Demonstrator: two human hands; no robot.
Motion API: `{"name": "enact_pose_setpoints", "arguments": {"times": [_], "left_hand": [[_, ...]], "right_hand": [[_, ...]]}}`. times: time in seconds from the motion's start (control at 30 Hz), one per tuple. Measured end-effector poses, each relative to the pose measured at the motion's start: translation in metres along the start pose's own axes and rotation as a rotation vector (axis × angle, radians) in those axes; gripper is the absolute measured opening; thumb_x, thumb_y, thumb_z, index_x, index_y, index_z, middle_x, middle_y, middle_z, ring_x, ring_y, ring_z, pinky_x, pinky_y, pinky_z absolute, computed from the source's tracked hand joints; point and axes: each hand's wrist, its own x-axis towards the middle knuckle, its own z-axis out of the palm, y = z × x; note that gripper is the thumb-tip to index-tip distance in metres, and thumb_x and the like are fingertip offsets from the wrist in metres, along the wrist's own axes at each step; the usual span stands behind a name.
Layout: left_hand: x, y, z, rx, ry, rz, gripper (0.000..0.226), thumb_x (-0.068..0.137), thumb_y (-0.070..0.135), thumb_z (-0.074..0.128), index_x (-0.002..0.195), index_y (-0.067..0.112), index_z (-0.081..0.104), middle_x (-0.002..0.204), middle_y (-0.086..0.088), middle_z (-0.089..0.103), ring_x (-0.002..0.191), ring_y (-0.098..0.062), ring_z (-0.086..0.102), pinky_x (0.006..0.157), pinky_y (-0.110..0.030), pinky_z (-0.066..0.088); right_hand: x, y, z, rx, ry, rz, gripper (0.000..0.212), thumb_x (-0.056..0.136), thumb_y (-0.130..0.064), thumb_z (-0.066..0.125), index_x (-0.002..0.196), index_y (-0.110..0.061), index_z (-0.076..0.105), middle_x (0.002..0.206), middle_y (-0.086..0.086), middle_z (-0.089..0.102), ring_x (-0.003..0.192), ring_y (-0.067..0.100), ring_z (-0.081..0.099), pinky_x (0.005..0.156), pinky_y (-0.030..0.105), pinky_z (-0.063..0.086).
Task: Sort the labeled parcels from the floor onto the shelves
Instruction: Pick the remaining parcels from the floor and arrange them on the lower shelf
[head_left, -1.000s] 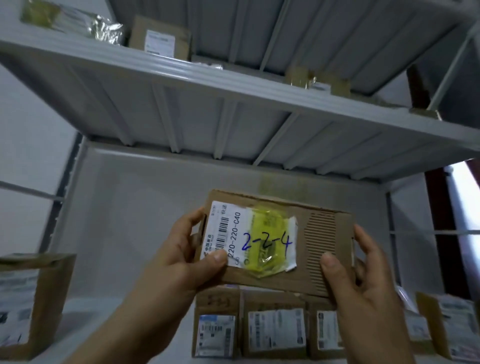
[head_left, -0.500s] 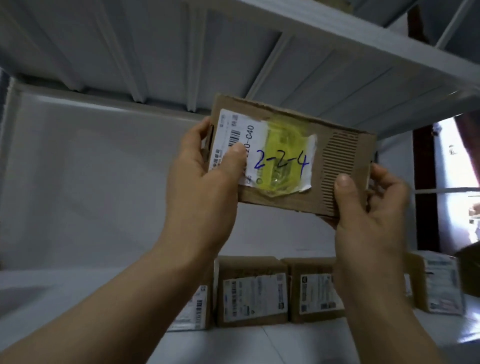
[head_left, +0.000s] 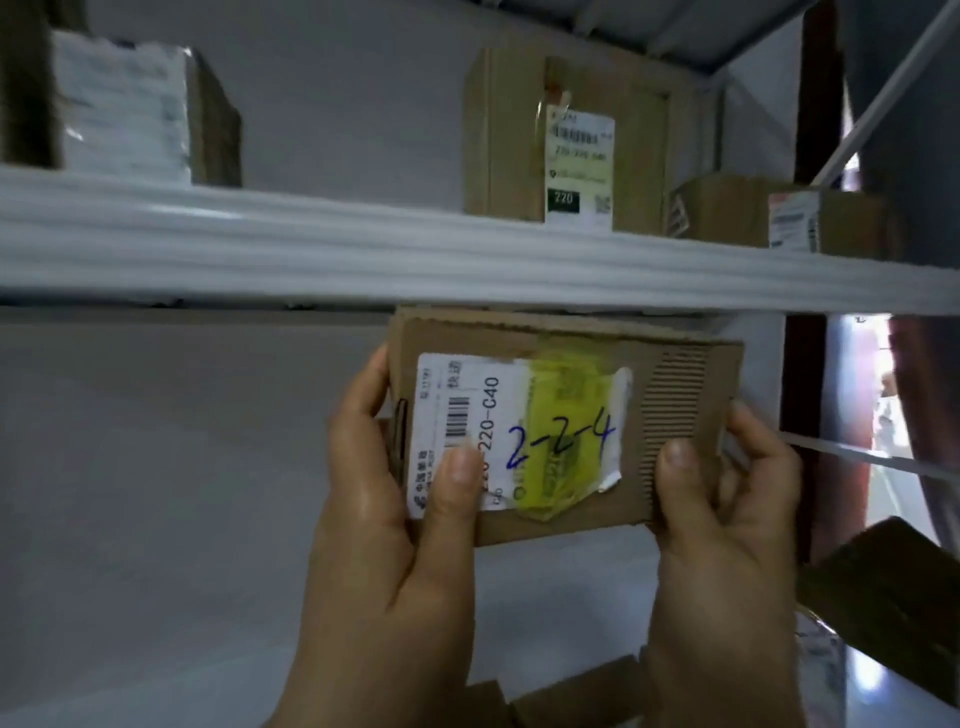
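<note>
Left hand (head_left: 395, 545): I am gripping the parcel's left end, fingers curled, not spread.
Left thumb (head_left: 457, 478): I am pressing it flat on the front face, over the lower left corner of the white label (head_left: 457, 410).
Left fingers (head_left: 363, 400): I am wrapping them round the left edge and behind the box; their tips are hidden.
Right hand (head_left: 727, 519): I am clamping the parcel's right end.
Right thumb (head_left: 680, 467): I am pressing it on the bare corrugated strip near the lower right corner.
Right fingers (head_left: 753, 447): I am curling them round the right edge and behind it.
Parcel (head_left: 680, 369): I am holding this flat cardboard box up in the air between both hands, face toward me, slightly tilted. Its top edge is sitting just under the front edge of the upper shelf (head_left: 311, 249); I cannot tell whether they are touching.
Marking: "2-2-4" in blue pen is showing across the label and a patch of yellow tape (head_left: 561, 467).
Upper shelf: an upright box (head_left: 504, 140) is standing near the front edge above the parcel, a lower box (head_left: 727, 208) toward the right end and a blurred box (head_left: 213, 130) toward the left end.
Below: box tops (head_left: 571, 691) are showing between my wrists.
</note>
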Motion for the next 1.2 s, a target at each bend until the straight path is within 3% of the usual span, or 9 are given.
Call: {"name": "enact_pose_setpoints", "arguments": {"times": [0.13, 0.3, 0.43, 0.5, 0.67, 0.73, 0.87, 1.07, 1.2], "left_hand": [[0.045, 0.048, 0.004, -0.016, -0.079, -0.017, 0.057, 0.088, 0.042, 0.053, 0.141, 0.041, 0.033, 0.119, 0.016, 0.065, 0.104, -0.01, 0.068, 0.075, -0.035, 0.061], [0.122, 0.103, 0.012, -0.023, -0.118, -0.006, 0.043, 0.092, 0.028, 0.055, 0.129, 0.037, 0.037, 0.116, 0.021, 0.061, 0.107, -0.005, 0.064, 0.081, -0.02, 0.056], [0.171, 0.134, 0.021, 0.103, -0.198, 0.051, 0.036, 0.093, 0.02, 0.055, 0.118, 0.038, 0.037, 0.111, 0.031, 0.056, 0.099, 0.008, 0.059, 0.072, -0.003, 0.045], [0.192, 0.142, 0.021, 0.13, -0.218, 0.021, 0.039, 0.093, 0.021, 0.057, 0.12, 0.039, 0.036, 0.111, 0.033, 0.055, 0.1, 0.008, 0.059, 0.073, -0.004, 0.045], [0.256, 0.153, -0.008, 0.162, -0.273, -0.168, 0.09, 0.091, 0.002, 0.062, 0.139, 0.063, 0.015, 0.103, 0.034, 0.057, 0.094, 0.003, 0.067, 0.069, -0.017, 0.057], [0.285, 0.156, -0.025, 0.246, -0.322, -0.241, 0.088, 0.087, 0.002, 0.068, 0.135, 0.063, 0.026, 0.097, 0.03, 0.063, 0.088, 0.003, 0.068, 0.063, -0.02, 0.059], [0.333, 0.171, -0.058, 0.405, -0.393, -0.27, 0.074, 0.081, 0.0, 0.073, 0.123, 0.051, 0.04, 0.093, 0.015, 0.065, 0.078, -0.001, 0.068, 0.06, -0.025, 0.06], [0.365, 0.184, -0.098, 0.589, -0.459, -0.212, 0.071, 0.08, 0.0, 0.073, 0.119, 0.047, 0.038, 0.089, 0.017, 0.062, 0.077, 0.009, 0.064, 0.052, -0.016, 0.054], [0.365, 0.179, -0.113, 0.684, -0.475, -0.228, 0.071, 0.08, 0.002, 0.073, 0.121, 0.048, 0.037, 0.084, 0.03, 0.062, 0.078, 0.011, 0.063, 0.057, -0.017, 0.054]], "right_hand": [[0.041, -0.054, 0.014, 0.088, -0.013, 0.05, 0.043, 0.083, -0.025, 0.068, 0.119, -0.046, 0.058, 0.122, 0.001, 0.07, 0.114, 0.02, 0.067, 0.102, 0.051, 0.049], [0.107, -0.132, 0.035, 0.038, -0.09, 0.049, 0.049, 0.09, -0.005, 0.065, 0.12, -0.044, 0.056, 0.12, 0.005, 0.069, 0.118, 0.026, 0.063, 0.1, 0.043, 0.052], [0.159, -0.177, 0.055, -0.017, -0.102, 0.105, 0.055, 0.094, 0.005, 0.059, 0.116, -0.045, 0.054, 0.112, -0.01, 0.071, 0.116, 0.014, 0.064, 0.107, 0.046, 0.048], [0.179, -0.192, 0.065, -0.049, -0.135, 0.147, 0.052, 0.094, 0.006, 0.058, 0.117, -0.041, 0.053, 0.108, -0.009, 0.072, 0.11, 0.012, 0.067, 0.106, 0.046, 0.049], [0.211, -0.211, 0.099, -0.319, -0.286, 0.213, 0.067, 0.095, -0.004, 0.063, 0.136, -0.049, 0.037, 0.111, 0.003, 0.066, 0.103, 0.016, 0.068, 0.094, 0.05, 0.057], [0.219, -0.213, 0.117, -0.43, -0.373, 0.225, 0.072, 0.095, -0.006, 0.063, 0.138, -0.055, 0.033, 0.115, 0.003, 0.061, 0.104, 0.018, 0.066, 0.089, 0.047, 0.059], [0.222, -0.209, 0.161, -0.581, -0.591, 0.198, 0.071, 0.093, -0.011, 0.067, 0.143, -0.049, 0.033, 0.123, -0.007, 0.057, 0.096, 0.005, 0.062, 0.077, 0.022, 0.054], [0.222, -0.215, 0.227, -1.044, -0.881, -0.168, 0.081, 0.084, -0.037, 0.076, 0.151, -0.039, 0.031, 0.152, 0.004, 0.033, 0.141, 0.027, 0.028, 0.115, 0.041, 0.026], [0.229, -0.22, 0.264, -0.951, -1.133, -0.257, 0.057, 0.087, -0.033, 0.072, 0.139, -0.034, 0.047, 0.128, 0.002, 0.059, 0.124, 0.026, 0.047, 0.099, 0.037, 0.037]]}}
